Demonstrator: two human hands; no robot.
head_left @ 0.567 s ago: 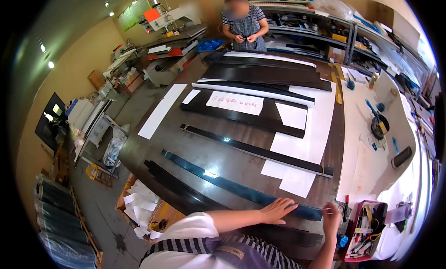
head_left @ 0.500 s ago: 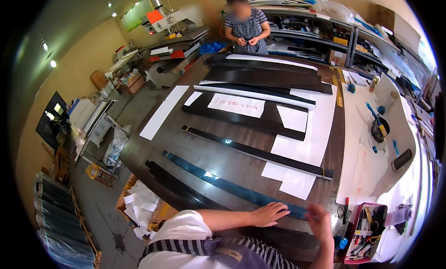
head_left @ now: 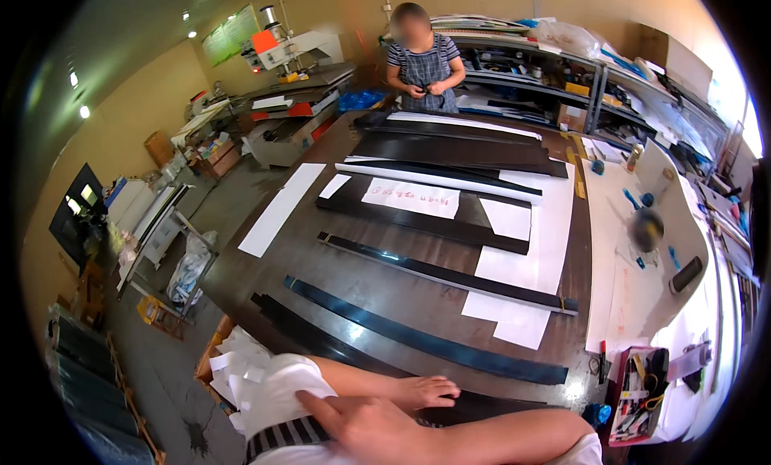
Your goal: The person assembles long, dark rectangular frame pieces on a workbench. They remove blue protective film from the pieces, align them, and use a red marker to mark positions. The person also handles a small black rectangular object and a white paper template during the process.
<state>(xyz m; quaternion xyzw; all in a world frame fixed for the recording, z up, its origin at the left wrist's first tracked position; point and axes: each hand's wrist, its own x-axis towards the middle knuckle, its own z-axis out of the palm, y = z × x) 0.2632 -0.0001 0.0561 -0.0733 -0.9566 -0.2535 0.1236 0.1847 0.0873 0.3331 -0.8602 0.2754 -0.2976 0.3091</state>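
Lying flat at lower centre, the left hand [head_left: 424, 391] is pressed with spread grip on a black strip [head_left: 337, 348]; the right hand [head_left: 361, 426], grip loosely spread, is held against the left upper arm [head_left: 265, 389].

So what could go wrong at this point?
The left hand presses on a black strip near the table edge; the strip's far end could slide off. The right hand reaches across the left arm, hiding the work. The long dark blue strip lies close and could get nudged.

A white handwritten label [head_left: 409, 197] lies mid-table; perhaps a dark screen [head_left: 71, 214] far left.
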